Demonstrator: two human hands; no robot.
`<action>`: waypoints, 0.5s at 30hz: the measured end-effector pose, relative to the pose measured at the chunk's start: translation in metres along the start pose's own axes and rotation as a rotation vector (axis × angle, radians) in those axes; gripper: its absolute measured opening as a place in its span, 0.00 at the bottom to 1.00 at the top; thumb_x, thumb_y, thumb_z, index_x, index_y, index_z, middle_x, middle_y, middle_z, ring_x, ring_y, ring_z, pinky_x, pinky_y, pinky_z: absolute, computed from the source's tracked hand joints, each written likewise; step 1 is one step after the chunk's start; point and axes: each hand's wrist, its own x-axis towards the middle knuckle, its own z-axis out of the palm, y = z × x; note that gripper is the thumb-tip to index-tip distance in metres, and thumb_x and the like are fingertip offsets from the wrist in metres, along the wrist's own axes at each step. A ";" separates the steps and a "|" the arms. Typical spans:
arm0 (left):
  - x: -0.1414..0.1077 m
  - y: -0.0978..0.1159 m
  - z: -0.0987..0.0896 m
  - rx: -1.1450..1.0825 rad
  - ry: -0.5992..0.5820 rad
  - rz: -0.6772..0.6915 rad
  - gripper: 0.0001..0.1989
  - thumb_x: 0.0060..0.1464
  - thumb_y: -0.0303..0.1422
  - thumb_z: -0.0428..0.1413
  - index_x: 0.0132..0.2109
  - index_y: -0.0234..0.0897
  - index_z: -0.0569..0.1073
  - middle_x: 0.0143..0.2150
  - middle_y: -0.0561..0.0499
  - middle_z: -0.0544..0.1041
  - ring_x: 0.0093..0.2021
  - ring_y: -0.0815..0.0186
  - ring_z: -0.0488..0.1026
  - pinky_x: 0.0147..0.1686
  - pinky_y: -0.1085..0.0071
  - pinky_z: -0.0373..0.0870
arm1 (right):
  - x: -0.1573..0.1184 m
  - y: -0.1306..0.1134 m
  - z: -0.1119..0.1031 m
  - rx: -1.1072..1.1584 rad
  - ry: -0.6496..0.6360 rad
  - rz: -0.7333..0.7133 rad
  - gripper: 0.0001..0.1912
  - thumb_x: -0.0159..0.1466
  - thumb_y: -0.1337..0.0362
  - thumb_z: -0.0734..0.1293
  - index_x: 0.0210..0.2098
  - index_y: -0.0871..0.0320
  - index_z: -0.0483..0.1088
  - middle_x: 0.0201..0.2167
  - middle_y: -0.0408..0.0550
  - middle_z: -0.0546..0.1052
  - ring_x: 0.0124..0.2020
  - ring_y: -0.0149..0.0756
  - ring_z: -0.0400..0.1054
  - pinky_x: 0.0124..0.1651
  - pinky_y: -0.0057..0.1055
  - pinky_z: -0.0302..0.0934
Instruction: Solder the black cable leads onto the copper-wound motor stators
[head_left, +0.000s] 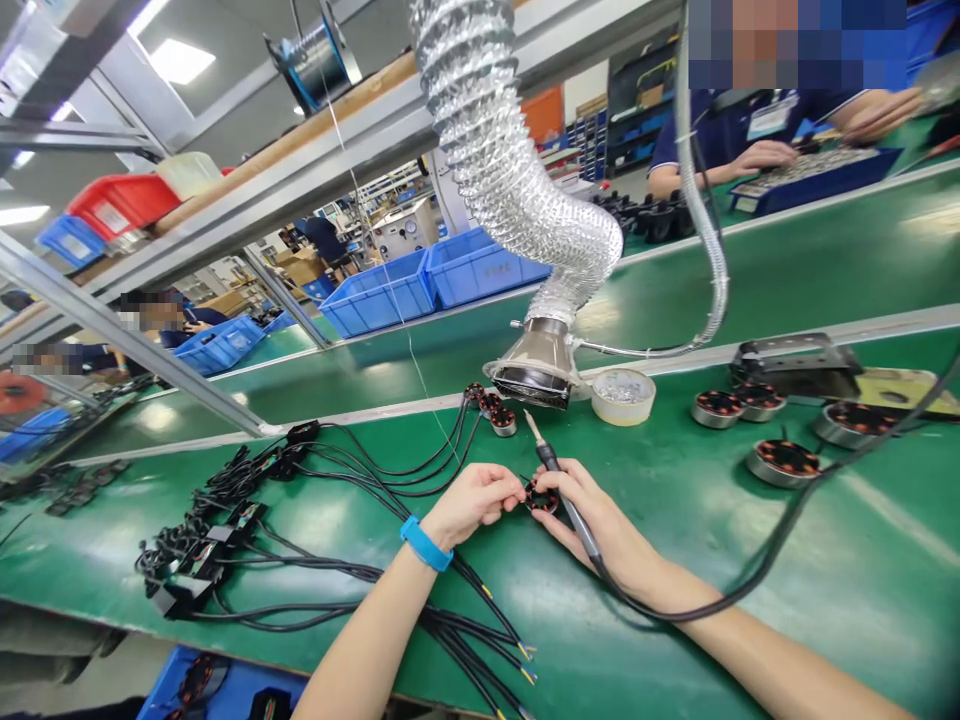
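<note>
— Between the two hands, what is sitting there?
— A small stator; the left hand is pinching its edge with fingers curled nearly closed, seemingly steadying it against the mat.
— And the right hand?
— It is wrapping shut around an iron, tip pointing up and away, while its fingertips are touching the stator's other side.
— Beyond them?
— The hood is hanging just past the tip, probably for catching fumes; more stators are lying farther right, cables left.
</note>
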 end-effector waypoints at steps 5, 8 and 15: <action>0.001 0.001 0.003 0.186 0.058 0.050 0.24 0.53 0.51 0.58 0.33 0.30 0.76 0.20 0.57 0.66 0.16 0.79 0.51 0.17 0.75 0.42 | -0.001 -0.001 -0.002 0.036 -0.019 0.000 0.11 0.69 0.66 0.61 0.50 0.52 0.61 0.49 0.50 0.63 0.45 0.36 0.67 0.50 0.35 0.64; 0.005 0.006 -0.001 0.295 0.222 0.028 0.31 0.57 0.56 0.51 0.27 0.30 0.74 0.17 0.55 0.65 0.15 0.78 0.53 0.17 0.75 0.44 | -0.001 -0.001 -0.001 0.032 -0.014 -0.008 0.11 0.69 0.67 0.61 0.50 0.52 0.61 0.50 0.50 0.63 0.46 0.36 0.67 0.52 0.36 0.64; 0.014 0.011 -0.004 0.025 0.013 -0.147 0.18 0.50 0.45 0.61 0.29 0.31 0.71 0.20 0.57 0.65 0.14 0.81 0.47 0.16 0.75 0.37 | 0.001 0.001 -0.002 0.017 0.009 -0.027 0.11 0.69 0.64 0.62 0.50 0.52 0.62 0.50 0.51 0.65 0.49 0.39 0.67 0.53 0.38 0.64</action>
